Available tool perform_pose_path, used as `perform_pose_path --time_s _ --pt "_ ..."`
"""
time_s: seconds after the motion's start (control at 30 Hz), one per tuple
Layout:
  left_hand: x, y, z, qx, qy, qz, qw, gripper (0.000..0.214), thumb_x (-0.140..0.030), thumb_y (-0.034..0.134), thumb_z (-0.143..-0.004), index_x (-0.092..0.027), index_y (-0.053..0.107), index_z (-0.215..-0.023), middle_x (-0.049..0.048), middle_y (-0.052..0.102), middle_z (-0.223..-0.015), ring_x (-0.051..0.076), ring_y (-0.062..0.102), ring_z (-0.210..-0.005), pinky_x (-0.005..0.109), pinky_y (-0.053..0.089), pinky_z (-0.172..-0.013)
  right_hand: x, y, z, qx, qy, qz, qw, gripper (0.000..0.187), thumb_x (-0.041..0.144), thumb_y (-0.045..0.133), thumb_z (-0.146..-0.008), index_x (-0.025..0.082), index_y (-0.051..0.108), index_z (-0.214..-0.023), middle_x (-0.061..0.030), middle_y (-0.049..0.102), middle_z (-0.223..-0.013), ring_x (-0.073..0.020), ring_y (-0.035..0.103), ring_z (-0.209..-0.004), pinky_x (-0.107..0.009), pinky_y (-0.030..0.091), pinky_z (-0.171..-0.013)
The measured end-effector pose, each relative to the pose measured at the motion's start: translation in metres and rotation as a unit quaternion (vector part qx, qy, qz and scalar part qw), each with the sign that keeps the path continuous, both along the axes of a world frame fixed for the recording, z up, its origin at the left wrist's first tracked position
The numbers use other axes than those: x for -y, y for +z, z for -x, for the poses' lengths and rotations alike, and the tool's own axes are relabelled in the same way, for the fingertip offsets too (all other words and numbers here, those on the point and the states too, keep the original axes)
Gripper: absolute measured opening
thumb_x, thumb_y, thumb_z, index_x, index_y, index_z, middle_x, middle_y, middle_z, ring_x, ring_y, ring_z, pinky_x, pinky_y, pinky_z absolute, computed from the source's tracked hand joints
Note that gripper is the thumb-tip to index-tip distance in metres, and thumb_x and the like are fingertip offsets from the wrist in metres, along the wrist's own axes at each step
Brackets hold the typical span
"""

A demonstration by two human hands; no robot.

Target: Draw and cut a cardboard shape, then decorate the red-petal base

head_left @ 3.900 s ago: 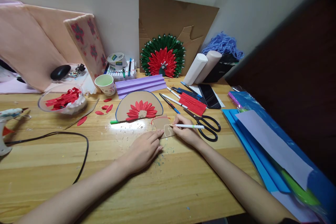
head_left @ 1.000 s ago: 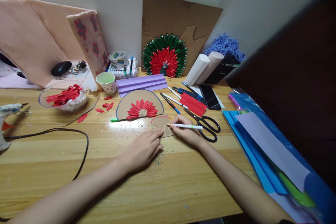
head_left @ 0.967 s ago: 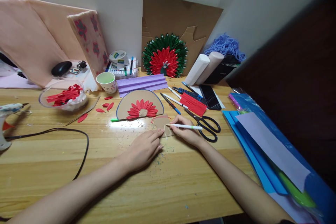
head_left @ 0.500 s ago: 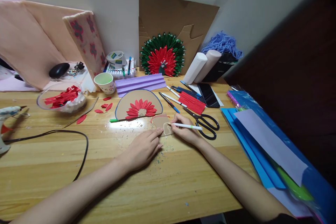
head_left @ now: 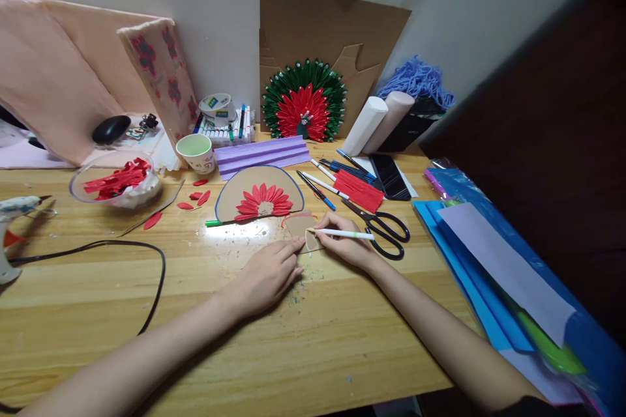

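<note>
My right hand [head_left: 342, 244] pinches a white marker [head_left: 349, 234] with a green band. The marker's tip touches a small piece of cardboard [head_left: 298, 227] that lies on the table. A pale, curved shape [head_left: 310, 241] shows on that cardboard under the tip. From the other side, my left hand [head_left: 274, 270] holds the cardboard by its edge, fingertips pressed on it and partly hiding it. Just beyond lies a cardboard half-round [head_left: 259, 182] with a blue outline and red paper petals [head_left: 263, 199]. Black-handled scissors [head_left: 386, 228] rest beside my right hand.
Behind stand a green-and-red peacock [head_left: 304, 104], a paper cup [head_left: 195, 153] and a bowl of red scraps [head_left: 117, 182]. Pens [head_left: 317, 190] and red crepe paper [head_left: 359, 190] lie near the phone [head_left: 390, 177]. At left is a glue gun [head_left: 14, 228] with its cord [head_left: 159, 273].
The marker in my right hand has shifted slightly left and its tip sits at another spot on the pale shape. My left hand stays in place.
</note>
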State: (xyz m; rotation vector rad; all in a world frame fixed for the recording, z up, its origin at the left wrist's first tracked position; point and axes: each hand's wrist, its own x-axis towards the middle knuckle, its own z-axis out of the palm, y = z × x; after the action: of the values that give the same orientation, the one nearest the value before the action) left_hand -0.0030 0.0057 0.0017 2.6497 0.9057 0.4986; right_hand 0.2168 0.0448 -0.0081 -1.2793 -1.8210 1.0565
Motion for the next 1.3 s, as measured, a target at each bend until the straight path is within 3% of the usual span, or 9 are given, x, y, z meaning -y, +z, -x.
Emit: perform_pose_path --time_s 0.43,0.77,0.83,0.97,1.03,1.3 --pt "0.0 0.003 0.0 -0.007 0.001 0.005 1.0 0.028 -0.026 0.037 -0.094 -0.012 0.059 -0.103 0.0148 0.056 -0.127 0.024 0.052 -0.118 0.042 0.044 -0.1 0.0 0.0 -0.001 0.006 -0.024 -0.017 1.0 0.006 0.022 0.054 -0.077 0.021 0.05 -0.073 0.0015 0.054 -0.069 -0.0136 0.05 -0.062 -0.024 0.038 -0.057" --pt "0.001 0.004 0.001 0.017 0.002 0.029 0.999 0.026 -0.026 0.036 -0.094 -0.015 0.058 -0.1 0.0117 0.054 -0.129 0.022 0.051 -0.118 0.041 0.044 -0.099 -0.002 -0.003 -0.006 -0.032 -0.02 -0.015 0.999 0.015 0.018 0.054 -0.072 0.021 0.042 -0.063 0.0032 0.045 -0.061 -0.0127 0.041 -0.057 -0.025 0.033 -0.054" --pt "-0.001 0.005 0.003 0.041 0.033 0.044 0.998 0.024 -0.025 0.035 -0.094 -0.016 0.058 -0.095 0.0099 0.054 -0.126 0.021 0.052 -0.113 0.038 0.045 -0.095 -0.001 -0.003 -0.007 -0.066 -0.033 0.001 0.997 0.016 0.021 0.054 -0.074 0.021 0.042 -0.064 0.0033 0.045 -0.061 -0.0123 0.041 -0.056 -0.025 0.033 -0.053" --pt "-0.012 0.004 0.01 0.048 0.207 -0.005 0.977 0.023 -0.028 0.038 -0.093 -0.017 0.059 -0.094 0.0098 0.056 -0.102 0.022 0.054 -0.092 0.037 0.048 -0.075 -0.001 -0.003 -0.007 -0.131 -0.077 0.031 0.988 0.016 0.031 0.055 -0.079 0.022 0.045 -0.073 0.0031 0.049 -0.064 -0.0127 0.046 -0.058 -0.024 0.036 -0.053" --pt "-0.019 0.001 0.015 0.025 0.261 -0.035 0.964 0.022 -0.029 0.04 -0.092 -0.018 0.059 -0.097 0.0085 0.054 -0.092 0.022 0.052 -0.085 0.035 0.047 -0.068 -0.001 -0.003 -0.007 -0.136 -0.089 0.031 0.986 0.017 0.035 0.056 -0.08 0.021 0.046 -0.076 0.0028 0.05 -0.066 -0.0127 0.047 -0.059 -0.024 0.037 -0.054" --pt "-0.026 -0.006 0.021 0.027 0.272 -0.056 0.96 0.018 -0.028 0.046 -0.09 -0.016 0.053 -0.102 0.0105 0.053 -0.103 0.025 0.054 -0.095 0.038 0.048 -0.076 -0.002 -0.003 -0.005 -0.088 -0.129 -0.057 0.986 0.012 0.033 0.053 -0.085 0.021 0.05 -0.084 0.0009 0.053 -0.073 -0.0148 0.052 -0.066 -0.026 0.041 -0.061"
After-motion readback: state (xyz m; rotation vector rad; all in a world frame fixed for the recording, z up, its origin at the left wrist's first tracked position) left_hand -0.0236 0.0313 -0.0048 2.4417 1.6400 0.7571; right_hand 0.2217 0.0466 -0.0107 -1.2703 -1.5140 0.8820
